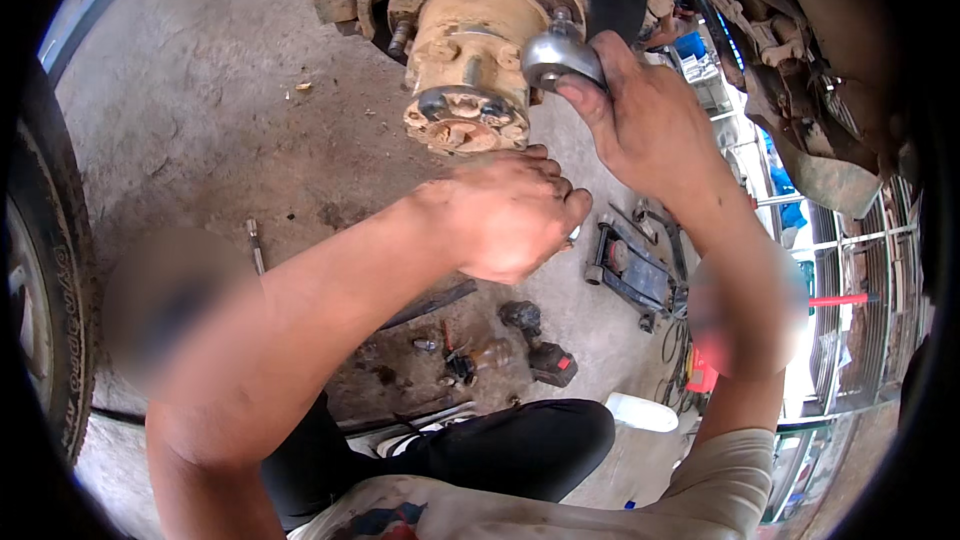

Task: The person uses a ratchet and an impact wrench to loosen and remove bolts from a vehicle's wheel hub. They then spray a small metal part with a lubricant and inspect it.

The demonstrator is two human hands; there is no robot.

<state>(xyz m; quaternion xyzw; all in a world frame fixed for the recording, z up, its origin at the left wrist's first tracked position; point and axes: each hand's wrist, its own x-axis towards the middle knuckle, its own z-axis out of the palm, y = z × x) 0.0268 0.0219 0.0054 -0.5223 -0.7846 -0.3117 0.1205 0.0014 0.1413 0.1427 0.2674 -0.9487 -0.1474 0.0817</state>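
Nearest is the left forearm (pixel 350 275), ending in the left hand (pixel 510 215), fingers curled closed just below the hub's end; whether they wrap anything I cannot tell. The right hand (pixel 655 115) has thumb and fingers clamped on the rounded head of a tool (pixel 562 58), beside the hub (pixel 475 35) and against or close to a stud (pixel 562 18). The tool is probably solid, rigid steel, fairly heavy, perhaps slick if oily; its round head suits a cupped grip. It looks smooth, silvery and shiny. The hub, likely very heavy and unyielding, is tan, dirt-caked and stepped, with a darkened end.
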